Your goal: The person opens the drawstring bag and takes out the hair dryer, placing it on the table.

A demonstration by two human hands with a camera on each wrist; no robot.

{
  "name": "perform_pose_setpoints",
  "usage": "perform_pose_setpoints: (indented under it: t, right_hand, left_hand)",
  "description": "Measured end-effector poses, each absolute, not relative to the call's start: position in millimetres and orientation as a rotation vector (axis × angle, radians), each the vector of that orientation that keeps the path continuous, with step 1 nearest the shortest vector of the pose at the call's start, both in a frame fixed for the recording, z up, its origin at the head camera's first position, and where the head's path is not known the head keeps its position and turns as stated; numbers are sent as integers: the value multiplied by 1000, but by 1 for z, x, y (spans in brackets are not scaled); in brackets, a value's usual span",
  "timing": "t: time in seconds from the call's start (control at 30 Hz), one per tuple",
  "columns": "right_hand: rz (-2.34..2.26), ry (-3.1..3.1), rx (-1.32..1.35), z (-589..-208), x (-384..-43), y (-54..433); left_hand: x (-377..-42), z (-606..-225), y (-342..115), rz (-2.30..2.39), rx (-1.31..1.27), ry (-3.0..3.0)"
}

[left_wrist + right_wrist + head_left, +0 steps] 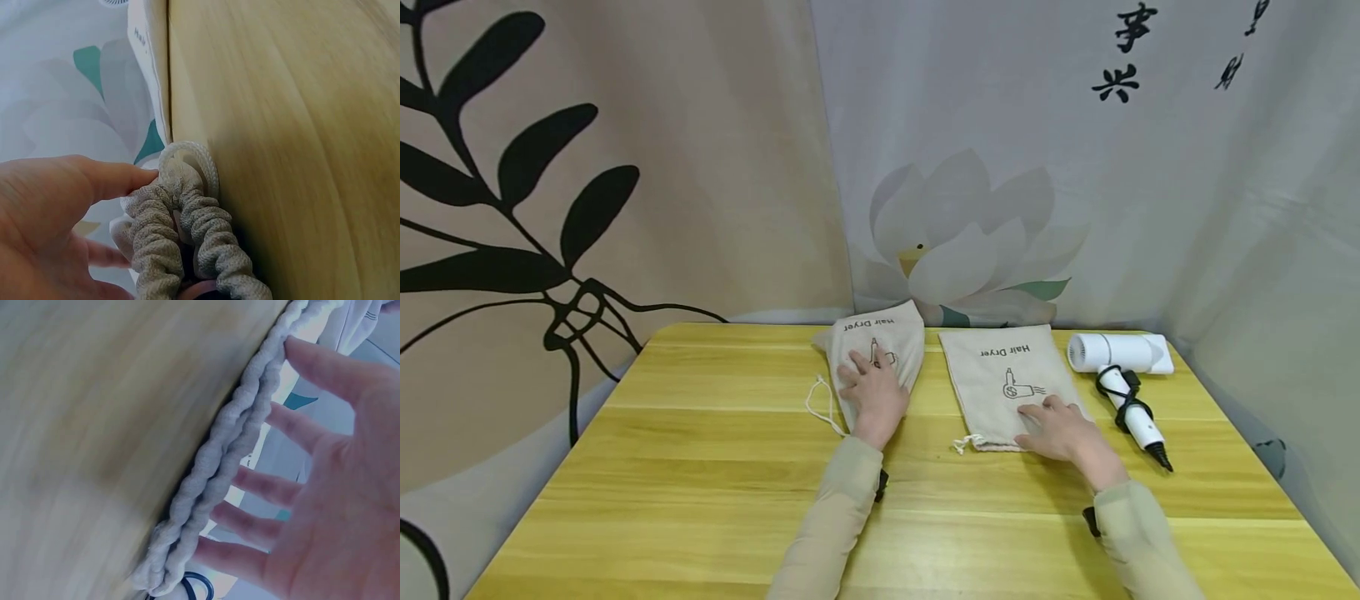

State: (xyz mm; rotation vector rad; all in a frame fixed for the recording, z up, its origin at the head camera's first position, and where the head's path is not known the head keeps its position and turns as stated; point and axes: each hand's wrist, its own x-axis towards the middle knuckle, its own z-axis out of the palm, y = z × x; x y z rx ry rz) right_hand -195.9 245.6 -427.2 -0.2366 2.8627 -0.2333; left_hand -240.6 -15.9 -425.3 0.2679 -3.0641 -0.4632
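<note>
My left hand [877, 396] lies with spread fingers on a beige drawstring bag [912, 354] printed "Hair Dryer". That bag bulges, and its white cord [808, 404] loops out on the left. Its gathered mouth [153, 244] gapes a little in the left wrist view, with something dark inside. Fingers outstretched, my right hand [1063, 433] touches the near edge of a second, flatter bag [973, 367] with the same print. The right wrist view shows the fingertips along its ruched hem [206, 465]. A short knotted cord [967, 442] sits at its near left corner.
To the right of the flat bag lies a white hair dryer [1131, 354], its black cord [1131, 400] wound around the handle. All rest on a yellow wooden table [700, 483]. A printed curtain [737, 167] hangs behind the table's far edge.
</note>
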Motion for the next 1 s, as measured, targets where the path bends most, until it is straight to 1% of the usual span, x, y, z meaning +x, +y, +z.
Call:
perform_pose_setpoints:
  t: [0.53, 0.8, 1.0]
  right_hand:
    - [-256, 2847, -199, -425, -191, 257]
    - [-236, 2845, -193, -424, -193, 255]
    - [-246, 2851, -191, -422, -193, 252]
  left_hand:
    - [-237, -428, -11, -465, 149, -3039]
    - [-234, -426, -8, -406, 37, -3057]
    - [-232, -425, -11, -392, -103, -3047]
